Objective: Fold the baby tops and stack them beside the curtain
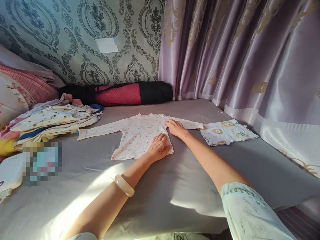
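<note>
A small white long-sleeved shirt (135, 136) with a faint print lies spread on the grey bed sheet, its sleeves stretched out to both sides. My left hand (159, 147) rests flat on the lower right part of its body, fingers extended. At the shirt's right side, where the sleeve joins the body, my right hand (175, 128) has its fingers bent and closed on the fabric. The fingertips are partly hidden. Just past the right cuff lies a folded white garment (227, 132) with yellow-brown animal prints, close to the cuff.
A heap of children's clothes (57, 120) lies at the left, beside pillows (15, 93). Nearer are a white object (12, 171) and a blurred-out item (45, 163). A black and red roll (120, 93) lies along the wall. Purple curtains (225, 50) hang at the right.
</note>
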The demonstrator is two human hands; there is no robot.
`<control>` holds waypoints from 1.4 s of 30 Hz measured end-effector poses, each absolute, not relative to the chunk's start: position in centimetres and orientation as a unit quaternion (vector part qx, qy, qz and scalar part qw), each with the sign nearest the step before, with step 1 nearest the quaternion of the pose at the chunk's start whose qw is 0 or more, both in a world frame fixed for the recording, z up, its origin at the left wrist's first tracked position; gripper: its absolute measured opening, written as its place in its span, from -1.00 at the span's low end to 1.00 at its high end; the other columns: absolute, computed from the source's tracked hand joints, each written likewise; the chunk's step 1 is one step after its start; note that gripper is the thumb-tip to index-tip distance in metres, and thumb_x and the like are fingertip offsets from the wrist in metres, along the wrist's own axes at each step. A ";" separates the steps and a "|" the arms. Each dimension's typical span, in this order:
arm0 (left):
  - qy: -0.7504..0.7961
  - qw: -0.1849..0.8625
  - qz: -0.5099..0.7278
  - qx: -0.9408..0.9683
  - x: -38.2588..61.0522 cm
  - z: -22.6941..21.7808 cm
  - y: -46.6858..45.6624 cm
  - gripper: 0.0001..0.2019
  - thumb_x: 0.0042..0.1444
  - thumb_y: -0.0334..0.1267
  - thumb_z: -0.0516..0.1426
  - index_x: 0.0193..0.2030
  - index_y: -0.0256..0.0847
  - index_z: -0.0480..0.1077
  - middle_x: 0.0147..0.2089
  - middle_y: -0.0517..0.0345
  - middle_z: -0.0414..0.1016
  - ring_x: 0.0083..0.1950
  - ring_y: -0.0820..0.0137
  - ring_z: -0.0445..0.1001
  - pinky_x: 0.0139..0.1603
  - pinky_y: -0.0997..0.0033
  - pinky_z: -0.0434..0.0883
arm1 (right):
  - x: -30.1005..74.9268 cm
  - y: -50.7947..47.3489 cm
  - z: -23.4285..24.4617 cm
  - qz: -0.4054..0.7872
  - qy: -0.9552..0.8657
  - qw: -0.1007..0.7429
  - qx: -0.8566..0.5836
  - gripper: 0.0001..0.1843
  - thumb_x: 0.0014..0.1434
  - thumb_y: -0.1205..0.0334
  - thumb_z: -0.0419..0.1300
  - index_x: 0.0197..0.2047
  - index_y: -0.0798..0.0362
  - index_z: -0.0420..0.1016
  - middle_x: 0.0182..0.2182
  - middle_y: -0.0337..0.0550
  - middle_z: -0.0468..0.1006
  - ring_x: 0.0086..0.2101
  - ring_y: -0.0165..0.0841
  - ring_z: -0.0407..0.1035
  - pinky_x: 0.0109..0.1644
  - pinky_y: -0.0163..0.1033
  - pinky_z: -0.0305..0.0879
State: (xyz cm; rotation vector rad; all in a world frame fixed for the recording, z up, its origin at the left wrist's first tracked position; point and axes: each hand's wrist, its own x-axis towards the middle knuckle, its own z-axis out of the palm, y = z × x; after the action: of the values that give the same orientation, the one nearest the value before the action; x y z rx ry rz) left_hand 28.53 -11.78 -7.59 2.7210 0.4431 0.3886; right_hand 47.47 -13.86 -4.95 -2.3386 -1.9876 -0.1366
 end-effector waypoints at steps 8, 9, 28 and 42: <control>0.161 0.115 0.053 0.979 28.7 -8.1 -13.0 -0.34 0.37 0.03 -0.28 0.43 -0.43 0.01 0.50 -0.32 -0.11 0.52 0.05 -0.16 0.46 -0.11 -0.12 | 48.3 -13.4 -4.9 -0.061 -0.674 0.006 -0.736 -0.56 0.35 0.43 -0.16 0.06 0.00 0.48 0.08 0.01 0.44 0.01 -0.22 0.31 0.06 -0.15 0.17; 0.163 0.115 0.047 0.979 28.7 -8.0 -13.3 -0.31 0.37 0.05 -0.29 0.43 -0.45 0.01 0.50 -0.34 -0.12 0.52 0.03 -0.17 0.46 -0.12 -0.12 | 48.3 -13.5 -4.9 -0.060 -0.670 0.007 -0.740 -0.55 0.35 0.43 -0.16 0.06 0.00 0.48 0.07 0.00 0.44 0.00 -0.22 0.32 0.05 -0.16 0.17; 0.150 0.373 0.076 0.912 20.1 -1.6 -10.2 -0.68 0.27 -0.16 -0.01 -0.10 -0.19 0.54 -0.11 0.06 0.62 -0.14 0.34 0.56 -0.13 0.44 0.43 | 39.9 -10.3 -7.6 0.064 -0.606 0.056 -0.791 -0.24 0.41 -0.05 -0.34 0.46 0.32 -0.10 0.45 0.10 -0.14 0.41 -0.10 -0.28 0.44 0.01 -0.33; 0.670 0.194 0.063 0.713 18.8 -4.5 3.7 -0.70 0.06 -0.07 0.21 -0.18 -0.26 0.48 -0.18 -0.19 0.58 -0.03 0.09 0.54 -0.12 0.25 0.40 | 31.4 -9.4 -5.6 0.154 -0.667 0.110 -0.721 -0.28 0.40 0.04 -0.28 0.45 0.38 -0.09 0.45 0.17 -0.13 0.41 -0.11 -0.26 0.43 -0.02 -0.29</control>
State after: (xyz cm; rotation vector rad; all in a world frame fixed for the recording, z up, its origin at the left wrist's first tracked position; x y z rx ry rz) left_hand 18.82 3.73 -4.53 1.9996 1.8799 0.1772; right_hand 31.39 -9.38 -5.57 -2.1185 -1.9592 0.4521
